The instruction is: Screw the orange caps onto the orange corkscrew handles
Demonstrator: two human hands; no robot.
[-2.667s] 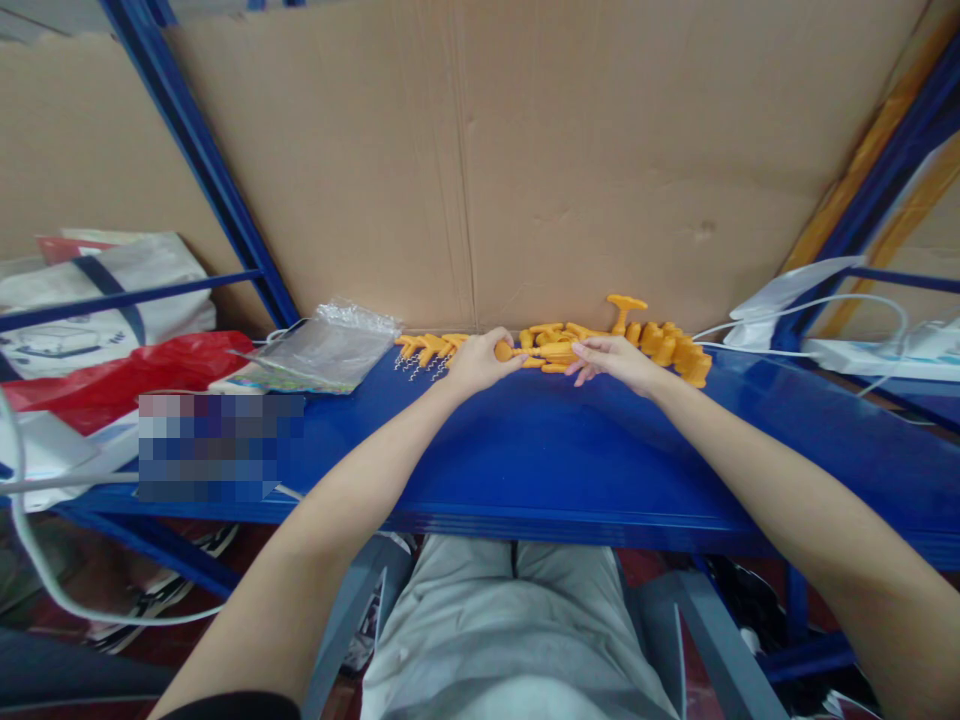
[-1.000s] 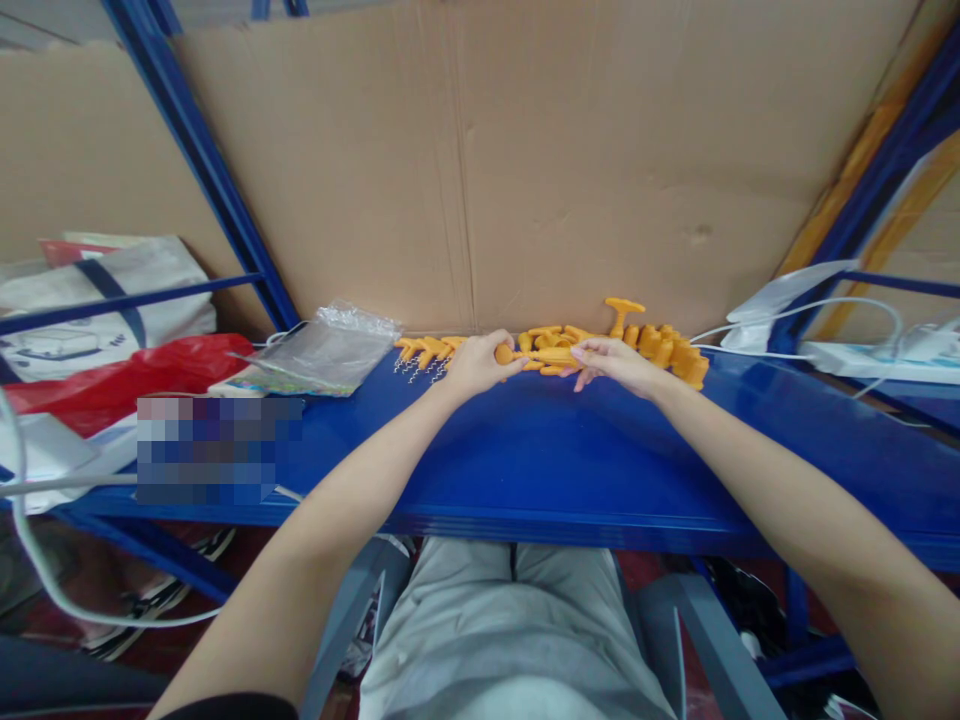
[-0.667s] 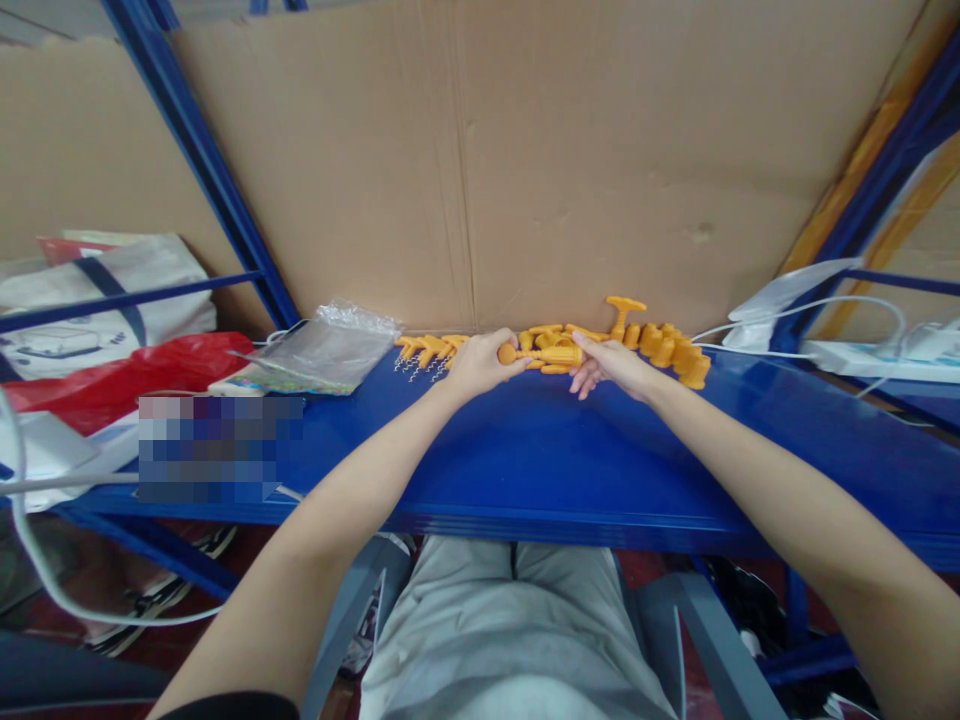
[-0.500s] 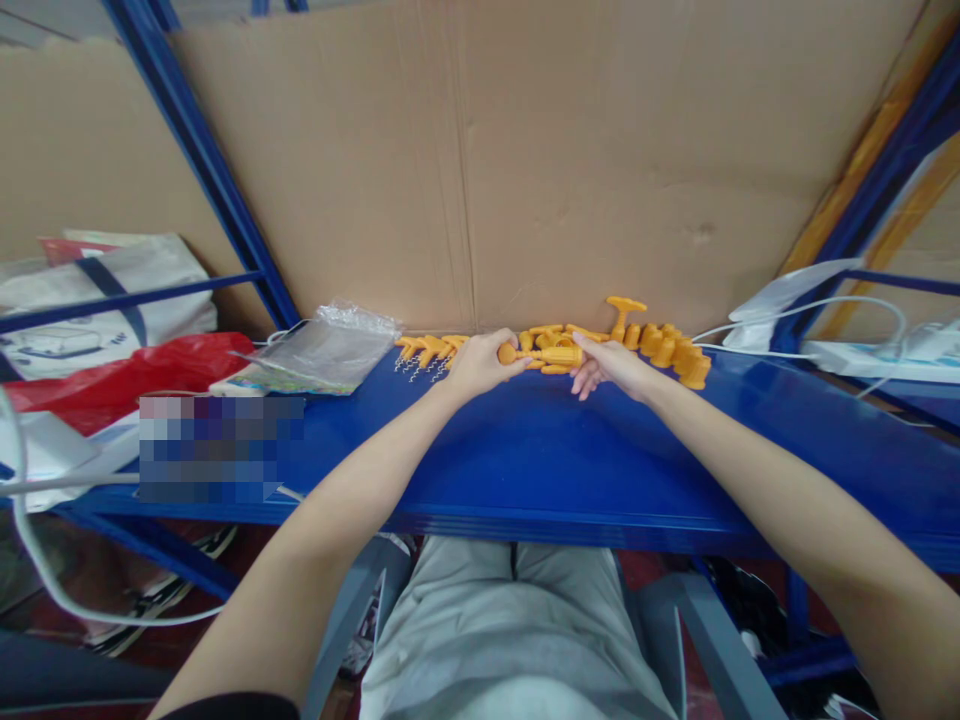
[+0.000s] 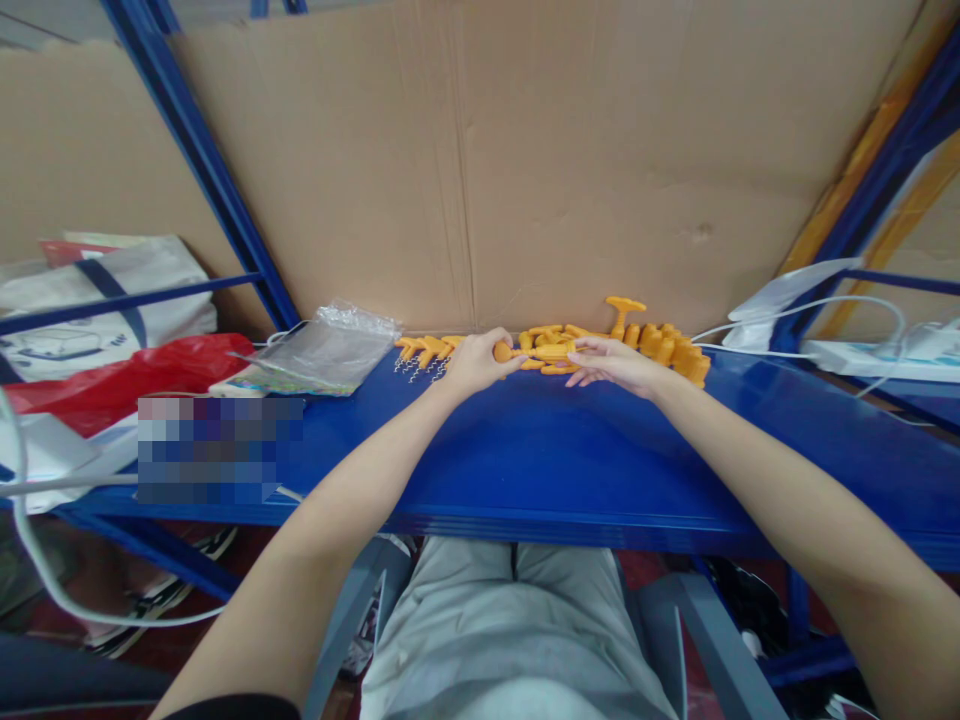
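Between my two hands lies a yellow plastic corkscrew (image 5: 551, 353), held level above the back of the blue table. My left hand (image 5: 480, 362) is closed on its rounded handle end at the left. At the other end, the fingers of my right hand (image 5: 611, 365) pinch the ribbed sleeve, the lower fingers loosely extended. Several yellow handles with bare metal spirals (image 5: 411, 370) lie left of my left hand. Behind and under the held piece is a pile of yellow parts (image 5: 541, 332), partly hidden. Several yellow sleeves (image 5: 667, 348) stand right of my right hand, beside an upright T-handled piece (image 5: 625, 312).
A clear plastic bag (image 5: 330, 350) lies left on the blue table (image 5: 525, 460), near a red bag (image 5: 180, 375) and a blurred-out patch. Cardboard (image 5: 600, 150) walls off the back. White cables and a power strip (image 5: 892, 355) are at the right.
My right hand has turned and shifted slightly, its fingers now lying along the sleeve's end. My left hand keeps its hold on the handle, a touch further left.
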